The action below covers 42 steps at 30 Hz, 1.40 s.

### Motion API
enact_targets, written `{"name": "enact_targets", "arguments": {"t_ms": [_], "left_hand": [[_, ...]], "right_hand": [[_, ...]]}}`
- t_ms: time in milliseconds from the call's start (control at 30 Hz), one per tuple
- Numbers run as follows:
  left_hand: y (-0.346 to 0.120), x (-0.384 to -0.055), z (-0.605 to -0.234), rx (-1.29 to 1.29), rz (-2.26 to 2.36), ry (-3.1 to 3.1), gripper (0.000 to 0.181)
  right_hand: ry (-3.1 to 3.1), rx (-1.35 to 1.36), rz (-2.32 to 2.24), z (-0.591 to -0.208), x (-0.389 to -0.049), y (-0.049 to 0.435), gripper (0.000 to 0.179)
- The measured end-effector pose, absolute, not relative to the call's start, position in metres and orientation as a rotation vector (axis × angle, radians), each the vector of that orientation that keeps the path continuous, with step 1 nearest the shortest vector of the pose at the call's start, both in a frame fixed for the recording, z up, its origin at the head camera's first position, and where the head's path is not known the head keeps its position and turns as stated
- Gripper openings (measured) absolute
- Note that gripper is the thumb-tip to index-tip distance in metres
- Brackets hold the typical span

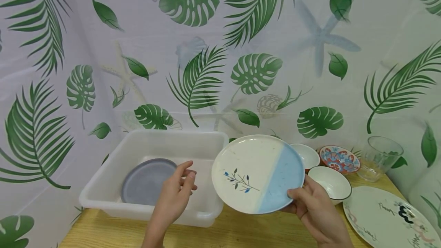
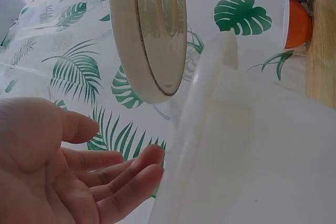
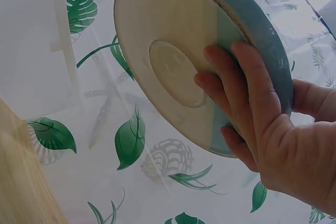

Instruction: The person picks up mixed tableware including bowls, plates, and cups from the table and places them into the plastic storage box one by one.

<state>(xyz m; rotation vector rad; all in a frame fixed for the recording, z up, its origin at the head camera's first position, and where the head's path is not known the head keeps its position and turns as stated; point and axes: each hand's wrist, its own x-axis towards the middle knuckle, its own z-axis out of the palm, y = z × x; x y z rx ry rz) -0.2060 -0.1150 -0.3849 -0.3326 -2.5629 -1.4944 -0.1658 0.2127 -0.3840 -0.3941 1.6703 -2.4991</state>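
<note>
A round cream plate (image 1: 249,171) with a light blue section and a painted sprig is held up by my right hand (image 1: 315,206), thumb on the face. In the right wrist view the fingers (image 3: 252,82) spread across its underside, near the foot ring. My left hand (image 1: 175,194) is over the front of a white plastic tub (image 1: 113,208), with relaxed fingers and nothing in them. Inside the tub a grey plate (image 1: 146,181) leans against the wall, partly hidden by the left forearm. The left wrist view has the left palm (image 2: 47,166) facing the raised plate.
Right of the held plate stand a white bowl (image 1: 330,181), another white bowl (image 1: 304,156), a red-and-blue patterned bowl (image 1: 339,159) and a clear glass (image 1: 380,158). A large oval plate (image 1: 389,215) lies at the right on the wooden table (image 1: 241,230). A leaf-print sheet (image 1: 220,49) hangs behind.
</note>
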Motion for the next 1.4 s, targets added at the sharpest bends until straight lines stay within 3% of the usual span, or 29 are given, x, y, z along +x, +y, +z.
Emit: {"name": "enact_targets", "arguments": {"t_ms": [667, 1167, 1400], "left_hand": [[-0.106, -0.201, -0.385, -0.380, -1.621, -2.549, 0.040], [-0.104, -0.198, -0.383, -0.501, -1.766, -2.539, 0.033], [-0.108, -0.199, -0.382, -0.534, -1.888, -2.544, 0.034]], "right_hand": [[1.634, -0.396, -2.379, -0.373, -0.160, 0.211, 0.067], [1.596, -0.582, -2.360, -0.375, -0.159, 0.206, 0.055], [1.637, -0.543, -2.333, -0.373, -0.159, 0.204, 0.062]]}}
